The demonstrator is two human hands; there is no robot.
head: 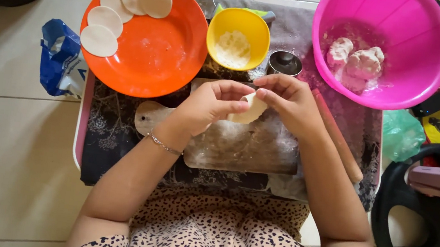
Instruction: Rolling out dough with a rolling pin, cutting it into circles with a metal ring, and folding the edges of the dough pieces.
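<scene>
Floured board [239, 146] underneath, both hands' fingers [234, 104] pinch a dough piece [250, 110] near orange plate [155, 58], yellow bowl [240, 24].

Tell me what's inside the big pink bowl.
The pink bowl holds a few lumps of white dough on its floury bottom, toward the left side. Whatever lies beneath the lumps is covered, and the bowl's far edge runs out of the picture.

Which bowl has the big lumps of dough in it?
The big pink bowl at the top right. The small yellow bowl holds only a pale crumbly heap, not lumps.
</scene>
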